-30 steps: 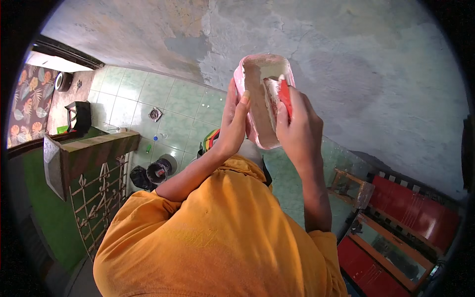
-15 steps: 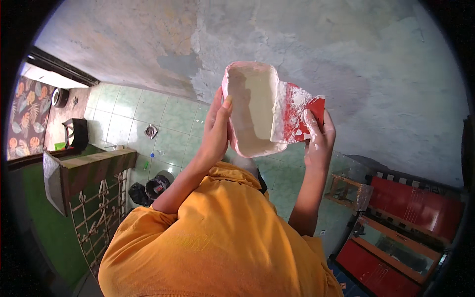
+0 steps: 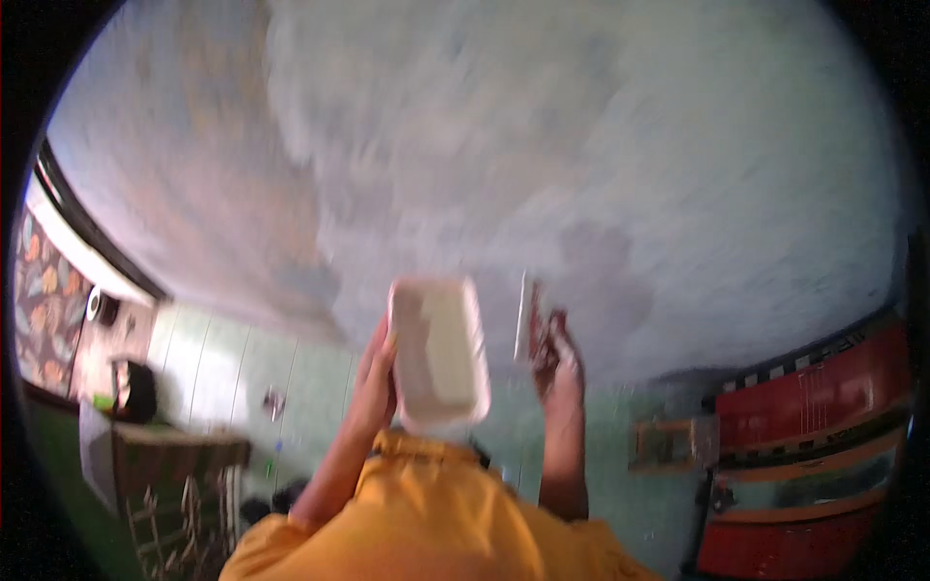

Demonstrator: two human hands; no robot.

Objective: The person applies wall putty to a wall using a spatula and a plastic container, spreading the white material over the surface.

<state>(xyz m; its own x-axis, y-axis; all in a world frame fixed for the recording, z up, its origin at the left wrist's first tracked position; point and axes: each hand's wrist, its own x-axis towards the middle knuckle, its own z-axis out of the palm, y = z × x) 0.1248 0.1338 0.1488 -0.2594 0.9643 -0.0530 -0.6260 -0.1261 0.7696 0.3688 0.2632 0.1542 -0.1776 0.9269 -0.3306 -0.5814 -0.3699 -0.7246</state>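
A shallow pinkish-white tub (image 3: 476, 334) with pale wall putty (image 3: 441, 363) inside is held in front of me. My left hand (image 3: 376, 376) grips its left side, thumb along the rim. To the right of the tub and apart from it, a putty spreader (image 3: 526, 320) stands nearly edge-on, with white along its edge. My right hand (image 3: 559, 356) is closed around the spreader's red side, and white smears show on the hand. Ahead is the wall (image 3: 436, 174), grey-white and patchy with bare, pinkish areas on the left. Motion blurs the picture.
Green tiled floor (image 3: 325, 392) runs below the wall. At the right stand a red cabinet (image 3: 814, 382) and a small wooden frame (image 3: 664, 443). A wooden piece with a lattice (image 3: 179, 460) and a black stool (image 3: 134, 389) are at the left.
The spreader has come away from the tub's right rim and turned edge-on. The view has tilted up toward the wall, so tub and hands appear lower.
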